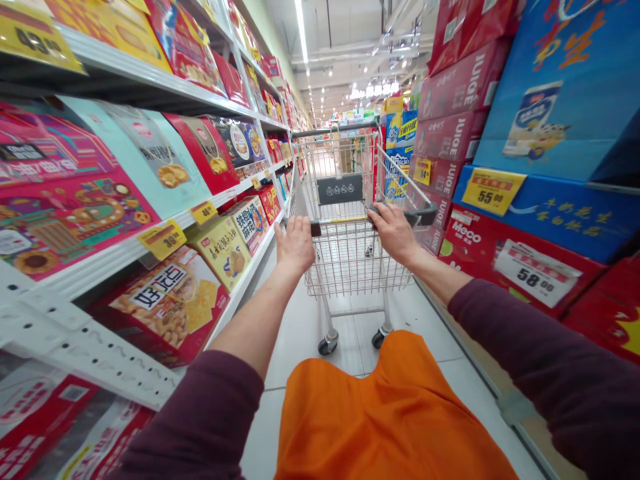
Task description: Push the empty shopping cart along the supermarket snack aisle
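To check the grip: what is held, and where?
The right hand grips the shopping cart's handle near its right end; the open left hand holds nothing.

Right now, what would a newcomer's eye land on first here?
The wire shopping cart straight ahead comes first, with the right hand on its handle and the left hand open near the handle's end. Bright snack boxes crowd the shelves on the left, while stacked red boxes and a yellow 55.00 price tag stand out on the right. An orange garment fills the bottom of the view.
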`<state>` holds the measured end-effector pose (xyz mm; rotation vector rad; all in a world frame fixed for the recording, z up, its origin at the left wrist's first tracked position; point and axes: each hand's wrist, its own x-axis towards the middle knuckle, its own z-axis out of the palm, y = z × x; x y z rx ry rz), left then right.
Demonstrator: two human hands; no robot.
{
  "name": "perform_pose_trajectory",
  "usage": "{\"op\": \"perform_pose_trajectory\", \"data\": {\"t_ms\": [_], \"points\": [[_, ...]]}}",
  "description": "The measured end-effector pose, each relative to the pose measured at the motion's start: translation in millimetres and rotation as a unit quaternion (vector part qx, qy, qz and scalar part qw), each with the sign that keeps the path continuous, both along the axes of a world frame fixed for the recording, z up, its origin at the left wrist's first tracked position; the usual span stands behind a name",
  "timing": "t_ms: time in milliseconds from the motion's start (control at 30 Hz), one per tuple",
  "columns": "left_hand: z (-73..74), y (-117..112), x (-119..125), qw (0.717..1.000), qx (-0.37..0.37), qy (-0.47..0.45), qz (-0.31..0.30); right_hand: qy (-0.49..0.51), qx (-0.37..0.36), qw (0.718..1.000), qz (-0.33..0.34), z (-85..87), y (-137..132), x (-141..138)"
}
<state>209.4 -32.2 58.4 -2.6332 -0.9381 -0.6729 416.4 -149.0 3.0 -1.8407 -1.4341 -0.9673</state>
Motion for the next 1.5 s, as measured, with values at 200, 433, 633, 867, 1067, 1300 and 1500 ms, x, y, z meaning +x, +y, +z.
{"op": "perform_pose_trajectory", "data": {"t_ms": [200,433,633,867,1067,1300,1500], "points": [[-8.4,-17.7,20.3,0.998,0.012,0.037,-0.044,0.02,-0.005,1.0,-0.009,0.9,4.4,-5.0],[-13.7,-18.0,19.9,0.998,0.025,0.039,-0.052,-0.008,-0.016,0.999,-0.036,4.1,-12.6,13.5],[-6.2,-7.7,11.9,0.996,0.034,0.034,-0.068,-0.014,0.04,0.997,-0.068,-0.4,-46.5,53.5],[-4.9,-5.0,13.6,0.999,0.026,0.008,-0.04,0.0,0.078,0.994,-0.07,-10.2,-50.4,57.0],[-5.5,-13.4,17.7,1.0,0.019,0.001,-0.011,0.007,0.051,0.998,-0.025,-11.3,-13.2,18.7],[-0.8,-7.4,9.0,0.999,0.029,0.022,-0.017,0.02,-0.009,0.999,0.026,2.4,7.9,-2.5],[-10.6,-4.4,12.3,0.999,0.02,-0.023,-0.009,0.024,0.011,1.0,0.012,-0.9,-21.4,22.9]]}}
